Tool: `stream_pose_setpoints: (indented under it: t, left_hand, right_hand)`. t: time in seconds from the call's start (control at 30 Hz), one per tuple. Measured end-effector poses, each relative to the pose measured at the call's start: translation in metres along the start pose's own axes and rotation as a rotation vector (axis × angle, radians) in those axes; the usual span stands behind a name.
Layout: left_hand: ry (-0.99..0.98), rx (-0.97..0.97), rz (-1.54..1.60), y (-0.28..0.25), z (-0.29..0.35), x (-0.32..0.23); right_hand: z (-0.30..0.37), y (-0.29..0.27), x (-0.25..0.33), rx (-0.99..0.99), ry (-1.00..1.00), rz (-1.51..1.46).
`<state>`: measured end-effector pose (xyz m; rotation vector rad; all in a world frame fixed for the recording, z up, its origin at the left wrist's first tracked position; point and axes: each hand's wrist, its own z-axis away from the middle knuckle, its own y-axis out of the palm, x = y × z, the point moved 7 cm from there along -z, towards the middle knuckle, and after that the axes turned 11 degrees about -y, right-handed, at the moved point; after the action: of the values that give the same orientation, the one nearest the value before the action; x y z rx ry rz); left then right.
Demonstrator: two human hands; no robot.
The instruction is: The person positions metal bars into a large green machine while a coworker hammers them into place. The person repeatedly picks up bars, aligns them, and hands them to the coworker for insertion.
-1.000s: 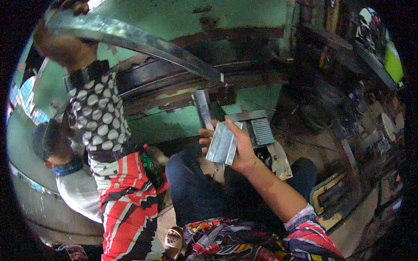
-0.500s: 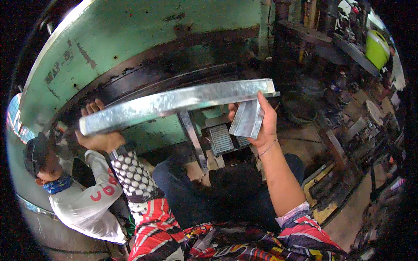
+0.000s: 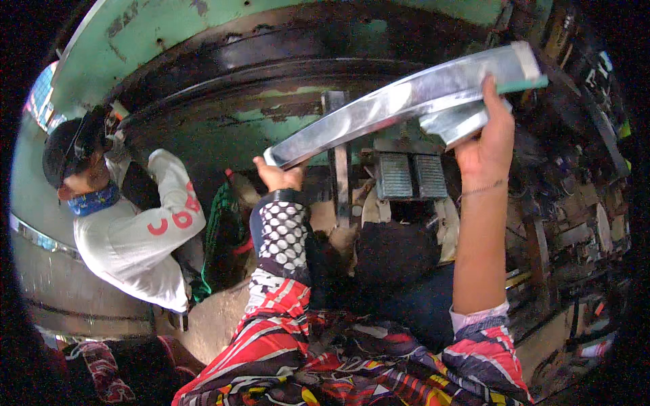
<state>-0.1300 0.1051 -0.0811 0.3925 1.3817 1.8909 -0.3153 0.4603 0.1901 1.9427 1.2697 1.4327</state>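
Note:
A long, shiny sheet-metal channel (image 3: 399, 98) slants up to the right in front of me, held off any surface. My left hand (image 3: 281, 177) is closed round its lower left end, the thumb showing beside the tip. Near the upper right end, my right hand (image 3: 489, 142) has its thumb against the channel's face. The same hand grips a short bent metal piece (image 3: 455, 122) under the channel; most of its fingers are hidden behind these parts.
A large green machine (image 3: 271, 128) with a dark curved beam stands ahead. Below are ribbed foot pedals (image 3: 399, 177) and an upright metal bar (image 3: 340, 183). Close on my left sits a person in a white sleeve (image 3: 149, 220). Clutter fills the right side.
The channel has swung from nearly level to a steep slant, its right end rising and moving right. My left hand has moved right and my view has shifted. Both hands keep their hold.

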Motion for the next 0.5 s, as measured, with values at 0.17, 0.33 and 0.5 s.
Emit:
stream_pose_setpoints:
  t: [0.17, 0.33, 0.5]
  left_hand:
    - [0.151, -0.262, -0.385, -0.034, 0.031, -0.020]
    - [0.595, 0.241, -0.816, 0.100, 0.133, -0.014]
    - [0.757, 0.544, -1.362, 0.194, 0.188, 0.014]
  right_hand:
    - [0.003, 0.074, -0.064, 0.095, 0.068, 0.054]
    - [0.043, 0.073, -0.122, 0.194, -0.053, 0.369]
    - [0.101, 0.072, -0.147, 0.449, -0.064, 0.606]
